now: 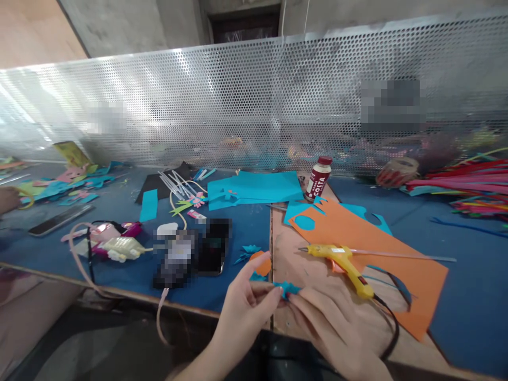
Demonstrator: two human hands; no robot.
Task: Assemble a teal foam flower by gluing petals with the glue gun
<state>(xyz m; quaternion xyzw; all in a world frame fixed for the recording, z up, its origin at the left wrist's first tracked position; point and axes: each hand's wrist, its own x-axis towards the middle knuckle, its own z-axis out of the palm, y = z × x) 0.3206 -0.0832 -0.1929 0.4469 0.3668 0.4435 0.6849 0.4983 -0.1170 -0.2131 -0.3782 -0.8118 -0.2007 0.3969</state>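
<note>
Between my two hands, near the table's front edge, is a small blue paper cutout point(290, 288) with pointed edges. My left hand point(252, 301) pinches its left side between thumb and fingers. The fingers of my right hand point(327, 323) close on its right side. Just beyond my left hand lie an orange paper piece point(263, 263) and a spiky blue paper cutout point(249, 251). A yellow hot glue gun point(345, 262) with a clear glue stick in its back rests on a cut orange sheet point(420, 275), right of my hands.
Two phones point(214, 246) lie left of my hands, one with a cable. Behind stand blue sheets point(265, 185) and a Costa bottle point(318, 179). Colourful pipe cleaners point(460, 182) are at right. A perforated metal screen point(246, 106) borders the back. Another person's hand point(10, 200) shows far left.
</note>
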